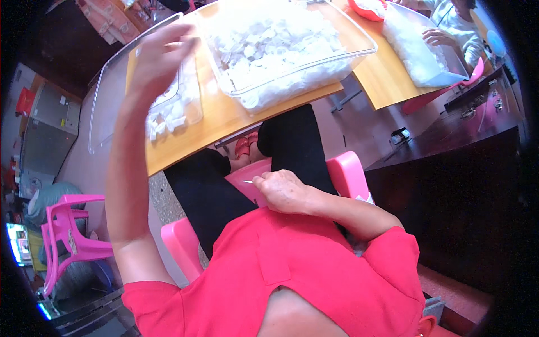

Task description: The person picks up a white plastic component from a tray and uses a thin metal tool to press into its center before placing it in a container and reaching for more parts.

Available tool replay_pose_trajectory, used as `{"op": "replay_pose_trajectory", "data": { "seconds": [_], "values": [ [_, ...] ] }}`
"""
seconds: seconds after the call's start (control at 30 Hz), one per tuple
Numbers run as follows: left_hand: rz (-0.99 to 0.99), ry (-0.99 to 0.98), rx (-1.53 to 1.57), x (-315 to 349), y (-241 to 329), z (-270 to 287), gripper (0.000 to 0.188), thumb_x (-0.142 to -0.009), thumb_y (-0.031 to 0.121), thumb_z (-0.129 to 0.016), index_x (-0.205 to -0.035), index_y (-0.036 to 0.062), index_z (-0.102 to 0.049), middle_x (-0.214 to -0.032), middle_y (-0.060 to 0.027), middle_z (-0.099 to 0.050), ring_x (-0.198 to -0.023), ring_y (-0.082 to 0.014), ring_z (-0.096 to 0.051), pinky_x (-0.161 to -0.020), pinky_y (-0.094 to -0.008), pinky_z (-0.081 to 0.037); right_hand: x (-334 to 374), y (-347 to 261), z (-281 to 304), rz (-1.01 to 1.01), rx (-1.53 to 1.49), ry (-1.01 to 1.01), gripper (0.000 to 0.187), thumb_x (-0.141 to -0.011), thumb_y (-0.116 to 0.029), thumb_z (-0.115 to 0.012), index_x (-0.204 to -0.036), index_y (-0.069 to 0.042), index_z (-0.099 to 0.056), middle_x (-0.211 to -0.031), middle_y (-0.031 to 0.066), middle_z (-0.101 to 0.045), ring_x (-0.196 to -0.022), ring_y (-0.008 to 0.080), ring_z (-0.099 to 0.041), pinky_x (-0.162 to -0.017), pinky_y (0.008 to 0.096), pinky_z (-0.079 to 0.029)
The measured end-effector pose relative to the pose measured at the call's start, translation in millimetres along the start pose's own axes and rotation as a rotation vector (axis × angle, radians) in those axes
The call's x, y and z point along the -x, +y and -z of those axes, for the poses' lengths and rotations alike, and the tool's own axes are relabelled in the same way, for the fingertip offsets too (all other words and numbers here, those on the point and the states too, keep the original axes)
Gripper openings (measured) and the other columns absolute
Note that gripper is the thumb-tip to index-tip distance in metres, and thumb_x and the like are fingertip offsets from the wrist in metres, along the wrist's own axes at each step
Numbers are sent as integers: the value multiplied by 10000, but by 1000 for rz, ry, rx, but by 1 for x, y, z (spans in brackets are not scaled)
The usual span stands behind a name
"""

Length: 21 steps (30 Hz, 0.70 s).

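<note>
Slim pale tool [247, 181], held low over the lap between the black-clad thighs [199, 194], its exposed end pointing to the person's left. Its long axis runs roughly crosswise to the body, close to level in the view, with a slight tilt; the rest is hidden in the right hand [282, 191]. The fingers of that hand are curled and clamped on the tool, back of the hand upward, just in front of the red shirt [314, 253].

The left hand [165, 56] is raised at the far end of a stretched forearm, above the left part of the wooden surface [210, 122]. It is blurred by glare, its fingers directed to the right; I cannot tell whether they are apart or pinched on something. Beneath and beside it are a clear container [93, 115] and small white pieces [174, 116]. To its right stands a large clear tub [303, 71], heaped with similar white bits [275, 42].

Pink armrests [351, 174] flank the person. At upper right, a co-worker's hand [441, 38] is at another container of whitish pieces [410, 45].
</note>
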<state>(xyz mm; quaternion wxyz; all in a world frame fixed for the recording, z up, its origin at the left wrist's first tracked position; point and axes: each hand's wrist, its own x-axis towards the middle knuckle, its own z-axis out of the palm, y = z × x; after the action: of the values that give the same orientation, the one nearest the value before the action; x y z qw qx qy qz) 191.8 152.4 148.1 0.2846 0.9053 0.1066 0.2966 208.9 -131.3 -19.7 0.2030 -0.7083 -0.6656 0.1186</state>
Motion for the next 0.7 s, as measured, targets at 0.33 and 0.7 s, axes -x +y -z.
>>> {"op": "replay_pose_trajectory", "data": {
  "seconds": [0.33, 0.7],
  "values": [
    [-194, -832, -211, -49, 37, -136, 181, -744, 142, -691, -875, 18, -689, -755, -131, -679, -713, -210, -646, -649, -350, -498, -2, 24, -16, -14, -116, -342, 229, -693, -38, -586, -911, 25, -619, -812, 229, -655, -825, 378, -658, -740, 475, -513],
    [-208, -717, -270, -54, 27, -135, 66, -724, 66, -655, -752, 6, -652, -665, -125, -638, -628, -186, -606, -590, -338, -475, -3, 32, -17, 54, -95, -229, 160, -708, -110, -583, -710, 8, -690, -747, 242, -657, -761, 373, -680, -658, 461, -543]
  ]
}}
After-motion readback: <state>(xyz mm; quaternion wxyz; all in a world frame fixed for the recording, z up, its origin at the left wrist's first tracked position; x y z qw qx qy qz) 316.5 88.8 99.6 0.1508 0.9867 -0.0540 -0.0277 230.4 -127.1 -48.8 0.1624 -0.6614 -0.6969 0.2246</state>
